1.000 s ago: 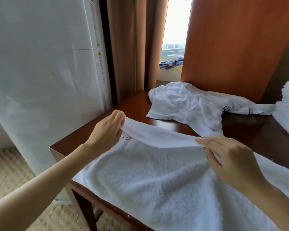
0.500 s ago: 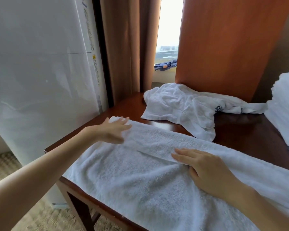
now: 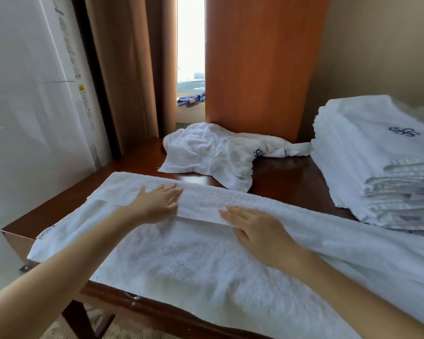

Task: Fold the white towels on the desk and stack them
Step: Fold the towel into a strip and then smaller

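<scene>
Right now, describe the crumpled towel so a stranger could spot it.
On the dark wooden desk, look to the far edge by the orange panel. The crumpled towel lies there in a loose heap, unlike the flat towel in front and the folded stack at right.

White towel (image 3: 206, 260) lies flat, far edge folded.

Soft daylight from the overexposed window (image 3: 191, 45); wide-angle bending at edges, slight motion blur throughout.

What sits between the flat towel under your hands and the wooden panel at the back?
One crumpled white towel, not yet folded, on the desk, per the head view.
</scene>
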`<move>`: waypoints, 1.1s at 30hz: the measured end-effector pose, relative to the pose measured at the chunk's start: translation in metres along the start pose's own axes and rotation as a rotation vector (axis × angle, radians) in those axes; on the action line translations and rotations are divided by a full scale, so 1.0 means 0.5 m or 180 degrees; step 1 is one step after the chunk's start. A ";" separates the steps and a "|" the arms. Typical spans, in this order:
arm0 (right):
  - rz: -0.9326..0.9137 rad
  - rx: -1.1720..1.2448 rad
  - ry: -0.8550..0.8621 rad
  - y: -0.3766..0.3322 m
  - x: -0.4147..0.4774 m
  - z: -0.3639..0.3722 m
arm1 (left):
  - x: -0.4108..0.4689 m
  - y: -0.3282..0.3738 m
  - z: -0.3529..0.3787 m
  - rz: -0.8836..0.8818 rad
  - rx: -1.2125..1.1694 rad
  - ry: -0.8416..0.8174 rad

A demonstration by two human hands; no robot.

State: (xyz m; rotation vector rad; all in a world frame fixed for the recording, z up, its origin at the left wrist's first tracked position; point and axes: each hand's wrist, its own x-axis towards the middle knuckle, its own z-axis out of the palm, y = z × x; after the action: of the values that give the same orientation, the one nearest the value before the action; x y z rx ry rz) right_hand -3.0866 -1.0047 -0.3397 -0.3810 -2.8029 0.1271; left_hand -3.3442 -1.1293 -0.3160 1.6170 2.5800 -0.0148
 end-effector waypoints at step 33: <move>0.2358 -0.0206 -0.0510 0.187 -0.408 -0.156 | -0.043 0.557 0.074 0.2871 -0.0805 0.0617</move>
State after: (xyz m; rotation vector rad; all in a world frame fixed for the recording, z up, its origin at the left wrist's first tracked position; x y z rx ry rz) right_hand -2.8523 -0.9673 -0.3369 -1.4600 -2.6656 0.2336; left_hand -3.0820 -1.0289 -0.3391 2.5664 1.6217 0.5212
